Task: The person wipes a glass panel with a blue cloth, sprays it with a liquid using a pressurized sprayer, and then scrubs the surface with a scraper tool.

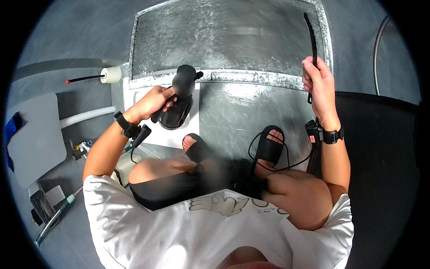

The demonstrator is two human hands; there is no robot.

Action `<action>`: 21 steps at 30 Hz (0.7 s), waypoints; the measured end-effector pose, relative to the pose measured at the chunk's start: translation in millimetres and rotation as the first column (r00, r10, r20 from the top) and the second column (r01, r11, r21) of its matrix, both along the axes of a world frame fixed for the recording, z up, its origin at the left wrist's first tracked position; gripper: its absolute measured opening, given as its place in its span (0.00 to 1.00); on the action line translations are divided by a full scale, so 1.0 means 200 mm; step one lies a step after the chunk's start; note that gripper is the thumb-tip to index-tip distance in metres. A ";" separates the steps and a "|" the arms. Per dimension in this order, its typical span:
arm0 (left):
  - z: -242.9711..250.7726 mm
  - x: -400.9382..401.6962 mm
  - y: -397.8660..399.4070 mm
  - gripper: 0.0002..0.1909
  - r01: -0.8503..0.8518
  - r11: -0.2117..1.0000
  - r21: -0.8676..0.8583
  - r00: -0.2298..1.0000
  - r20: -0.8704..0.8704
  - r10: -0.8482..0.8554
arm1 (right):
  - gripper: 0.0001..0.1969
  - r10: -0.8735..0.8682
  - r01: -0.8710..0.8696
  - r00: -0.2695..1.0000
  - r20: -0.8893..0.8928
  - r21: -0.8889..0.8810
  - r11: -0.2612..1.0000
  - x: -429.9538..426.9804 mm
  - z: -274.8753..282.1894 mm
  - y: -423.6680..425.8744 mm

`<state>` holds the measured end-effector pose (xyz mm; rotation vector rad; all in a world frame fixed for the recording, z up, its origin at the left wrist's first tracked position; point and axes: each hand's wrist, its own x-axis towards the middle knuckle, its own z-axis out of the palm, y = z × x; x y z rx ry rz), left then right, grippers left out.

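My left hand [156,101] is closed around the handle or neck of a black spray bottle [175,112], whose round top is partly blurred. My right hand [319,80] grips a thin black strip or bar [311,37] that points away from me; its looped lower end shows below the fist. Beyond both hands lies a large grey panel [218,40] with a pale frame, its surface mottled with bright specks that look like foam or wet marks. The left hand and bottle are over the near edge of that frame, above a white surface [161,138].
On the left are a white cylinder with a black rod [111,75], a white pipe [88,116], a grey board [37,134] and a green-ended metal pole [53,220]. A dark panel [376,141] stands at right. A black cable [268,169] loops near my feet.
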<state>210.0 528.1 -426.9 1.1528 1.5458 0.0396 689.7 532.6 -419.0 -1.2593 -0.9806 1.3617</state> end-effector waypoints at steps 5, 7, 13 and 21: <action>0.03 0.31 0.16 0.27 0.170 0.985 0.023 0.985 -0.018 -0.170 | 0.06 -0.036 0.038 0.998 -0.053 0.050 0.998 0.08 0.01 0.00; 0.04 0.45 0.22 0.27 0.235 0.971 0.042 0.972 0.000 -0.235 | 0.06 -0.068 0.072 0.995 -0.067 0.062 0.995 0.12 0.02 0.01; 0.05 0.89 0.32 0.29 0.377 0.922 0.084 0.926 -0.010 -0.378 | 0.07 -0.126 0.148 0.983 -0.132 0.172 0.974 0.23 0.06 0.04; 0.00 1.32 0.38 0.27 0.418 0.899 0.128 0.895 0.113 -0.432 | 0.06 -0.307 0.327 0.940 -0.145 0.139 0.935 0.35 0.06 0.05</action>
